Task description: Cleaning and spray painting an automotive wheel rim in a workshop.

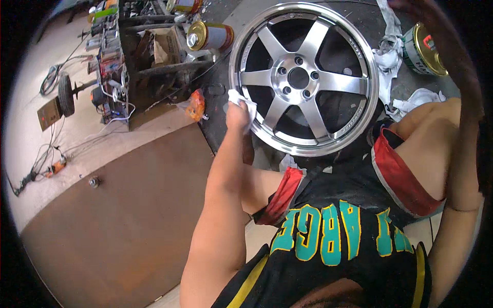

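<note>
- A brown, flat panel (123, 220) with a smooth surface spreads over the near left.
- A silver, six-spoked metal wheel (296, 96) lies in the far centre, just beyond the person's bent legs, its face toward the camera and five bolt holes around its round centre bore.
- A dark, cluttered metal rack (174, 68) stands at the far left, wires hanging about it.
- The person's right forearm (470, 128) rises, dark and blurred, along the right edge; the right hand cannot be made out, so its state cannot be told.
- Crumpled white rags (389, 60) lie just right of the wheel.
- A green cylindrical can with a gold lid (427, 50) stands right of them.
- A gold-and-white metal can (218, 37) is left of the wheel's far side, near the rack.
- A small black tyre (65, 96) is at the far left beside a brown cardboard piece (49, 114).
- The left hand (238, 116) grasps a folded white cloth (251, 108), which touches the wheel's left rim.
- An orange bundle in clear plastic (195, 107) lies left of that hand.
- A round silver knob (94, 181) sits on the panel.
</note>
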Tool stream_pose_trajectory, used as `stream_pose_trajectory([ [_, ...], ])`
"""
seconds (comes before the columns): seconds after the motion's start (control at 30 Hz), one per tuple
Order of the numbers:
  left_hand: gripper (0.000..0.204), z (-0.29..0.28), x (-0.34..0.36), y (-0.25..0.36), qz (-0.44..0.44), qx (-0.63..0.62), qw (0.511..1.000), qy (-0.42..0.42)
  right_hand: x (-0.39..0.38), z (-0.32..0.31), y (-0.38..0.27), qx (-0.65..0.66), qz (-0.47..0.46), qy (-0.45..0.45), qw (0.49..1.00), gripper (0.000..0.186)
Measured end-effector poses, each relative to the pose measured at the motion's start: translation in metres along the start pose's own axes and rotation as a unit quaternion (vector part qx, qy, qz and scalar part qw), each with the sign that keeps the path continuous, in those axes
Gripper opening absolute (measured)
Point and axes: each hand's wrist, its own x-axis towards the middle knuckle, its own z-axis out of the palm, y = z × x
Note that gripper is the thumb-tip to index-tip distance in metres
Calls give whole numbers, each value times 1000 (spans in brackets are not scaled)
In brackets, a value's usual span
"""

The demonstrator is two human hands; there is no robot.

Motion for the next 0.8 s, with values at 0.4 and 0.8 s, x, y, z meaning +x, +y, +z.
stream_pose_trajectory([
  [0.4, 55, -60, 164, 144, 260, 113, 959, 13, -12, -5, -1, -57, 139, -36, 988, 82],
  [0.8, 47, -14, 30, 425, 823, 231, 516, 48, 99, 9, -67, -3, -149, 74, 986, 62],
])
